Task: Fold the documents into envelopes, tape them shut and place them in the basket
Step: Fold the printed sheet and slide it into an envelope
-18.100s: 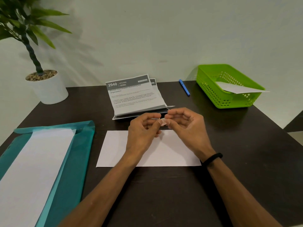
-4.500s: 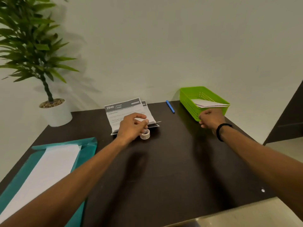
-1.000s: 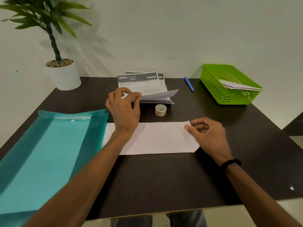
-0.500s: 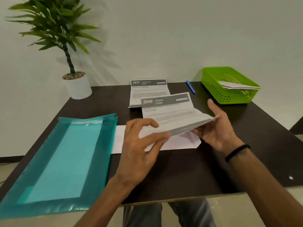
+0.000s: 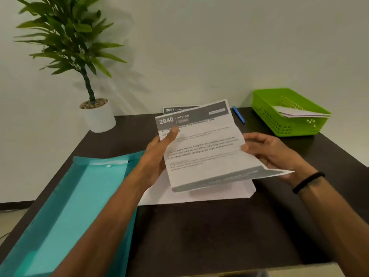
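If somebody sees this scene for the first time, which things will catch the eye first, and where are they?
First the printed sheet headed 2940, held up at centre by both hands, left hand and right hand. Then the green basket at the far right of the table, with paper inside, and the teal folder lying at the near left.

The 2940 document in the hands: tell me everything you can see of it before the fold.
The 2940 document is a white printed sheet with a dark grey header reading "2940 KITCHEN", blurred body text and a grey band along its bottom edge. It shows creases and is held open, tilted, above the white envelope on the table. The left hand grips its left edge, thumb on the printed face; the right hand holds its right edge.
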A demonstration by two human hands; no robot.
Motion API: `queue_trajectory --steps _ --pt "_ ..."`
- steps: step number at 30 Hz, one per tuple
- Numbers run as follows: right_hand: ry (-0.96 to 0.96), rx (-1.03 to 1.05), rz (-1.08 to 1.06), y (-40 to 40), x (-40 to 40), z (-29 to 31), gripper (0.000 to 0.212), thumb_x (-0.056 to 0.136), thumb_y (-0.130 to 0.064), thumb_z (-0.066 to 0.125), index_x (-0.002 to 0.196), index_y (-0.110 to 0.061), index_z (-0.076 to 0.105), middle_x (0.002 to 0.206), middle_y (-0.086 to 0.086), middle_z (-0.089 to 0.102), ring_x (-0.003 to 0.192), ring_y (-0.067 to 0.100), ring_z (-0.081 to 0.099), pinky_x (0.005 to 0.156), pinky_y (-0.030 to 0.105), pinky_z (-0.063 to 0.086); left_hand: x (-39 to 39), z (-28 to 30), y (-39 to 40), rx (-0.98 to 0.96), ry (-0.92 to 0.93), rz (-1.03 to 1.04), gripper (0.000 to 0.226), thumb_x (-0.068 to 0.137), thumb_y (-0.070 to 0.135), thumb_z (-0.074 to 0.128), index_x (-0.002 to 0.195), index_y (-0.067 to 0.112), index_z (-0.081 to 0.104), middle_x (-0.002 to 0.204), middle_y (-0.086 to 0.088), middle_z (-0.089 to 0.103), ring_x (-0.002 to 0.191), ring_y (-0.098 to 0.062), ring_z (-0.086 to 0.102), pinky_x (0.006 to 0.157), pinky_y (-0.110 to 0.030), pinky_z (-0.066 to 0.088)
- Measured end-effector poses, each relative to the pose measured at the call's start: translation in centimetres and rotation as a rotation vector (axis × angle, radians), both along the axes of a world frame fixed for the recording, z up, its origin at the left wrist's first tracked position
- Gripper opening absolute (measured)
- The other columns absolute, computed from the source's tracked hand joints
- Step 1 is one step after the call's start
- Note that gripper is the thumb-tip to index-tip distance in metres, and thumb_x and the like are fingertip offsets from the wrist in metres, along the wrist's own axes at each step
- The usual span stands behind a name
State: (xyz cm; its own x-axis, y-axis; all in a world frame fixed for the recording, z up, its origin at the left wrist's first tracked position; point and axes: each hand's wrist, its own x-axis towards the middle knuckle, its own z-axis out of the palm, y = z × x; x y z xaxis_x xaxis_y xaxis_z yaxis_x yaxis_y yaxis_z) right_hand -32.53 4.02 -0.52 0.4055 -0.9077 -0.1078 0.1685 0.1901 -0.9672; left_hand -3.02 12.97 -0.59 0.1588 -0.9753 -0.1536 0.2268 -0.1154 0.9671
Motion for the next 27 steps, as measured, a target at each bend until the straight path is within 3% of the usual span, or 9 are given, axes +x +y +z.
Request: queue_trajectory --steps 2,4,9,13,17,21,27 --pt "-0.037 0.037 0.107 -0.9 0.5 -0.4 0.042 0.083 0.0 0.067 0.125 -0.004 0.066 0.123 0.022 0.074 0.099 0.03 0.078 0.078 0.036 0.066 0.0 0.2 -2.1 -0.001 0.093 -0.049 0.046 0.092 0.029 0.073 0.133 0.011 0.064 0.126 -0.016 0.072 0.112 -0.036 0.072 0.096 -0.051 0.058" --pt "-0.05 0.053 0.153 -2.0 1.4 -0.7 0.044 0.086 -0.007 0.063 0.13 -0.003 0.064 0.123 0.021 0.074 0.103 0.031 0.077 0.079 0.038 0.066 -0.1 -0.2 -3.8 0.0 0.064 -0.082 0.044 0.093 0.017 0.073 0.134 0.008 0.063 0.125 -0.018 0.072 0.111 -0.038 0.072 0.092 -0.052 0.06" --pt "0.002 -0.069 0.116 -5.0 3.8 -0.9 0.046 0.084 -0.008 0.07 0.13 -0.01 0.067 0.122 0.016 0.076 0.1 0.028 0.078 0.075 0.036 0.065 0.5 -3.2 -5.6 0.039 0.091 -0.064 0.047 0.09 0.011 0.074 0.135 0.007 0.06 0.122 -0.019 0.073 0.109 -0.039 0.072 0.085 -0.05 0.063" --pt "0.013 -0.145 0.06 -5.5 4.8 -2.0 0.047 0.086 -0.004 0.074 0.132 -0.008 0.067 0.122 0.014 0.076 0.108 0.033 0.075 0.084 0.042 0.065 1.4 -4.7 -5.7 0.033 0.195 0.072 0.058 0.083 0.011 0.08 0.136 0.01 0.055 0.123 -0.019 0.072 0.103 -0.039 0.074 0.084 -0.057 0.061" --pt "0.04 -0.149 0.003 -5.3 4.3 -2.6 0.039 0.091 -0.005 0.073 0.13 -0.009 0.067 0.12 0.014 0.077 0.108 0.036 0.075 0.091 0.052 0.062 0.9 -4.8 -5.6 0.052 0.187 0.114 0.049 0.087 0.007 0.072 0.131 0.012 0.051 0.114 -0.011 0.068 0.081 -0.023 0.078 0.067 -0.042 0.063" --pt "0.032 -0.102 -0.083 -5.2 3.8 -3.4 0.036 0.088 -0.005 0.075 0.123 -0.002 0.068 0.117 0.017 0.077 0.106 0.039 0.075 0.098 0.059 0.055 1.1 -4.9 -5.9 0.032 0.176 0.013 0.074 0.077 0.014 0.078 0.144 0.011 0.046 0.126 -0.019 0.07 0.106 -0.038 0.073 0.084 -0.053 0.061" --pt "0.012 -0.099 -0.185 -5.2 4.2 -3.3 0.028 0.089 0.003 0.072 0.115 -0.005 0.071 0.112 0.016 0.078 0.103 0.037 0.076 0.089 0.048 0.064 0.9 -4.8 -6.3 -0.051 0.148 0.008 0.041 0.096 0.002 0.057 0.137 0.008 0.055 0.122 -0.015 0.074 0.109 -0.036 0.073 0.089 -0.052 0.061"
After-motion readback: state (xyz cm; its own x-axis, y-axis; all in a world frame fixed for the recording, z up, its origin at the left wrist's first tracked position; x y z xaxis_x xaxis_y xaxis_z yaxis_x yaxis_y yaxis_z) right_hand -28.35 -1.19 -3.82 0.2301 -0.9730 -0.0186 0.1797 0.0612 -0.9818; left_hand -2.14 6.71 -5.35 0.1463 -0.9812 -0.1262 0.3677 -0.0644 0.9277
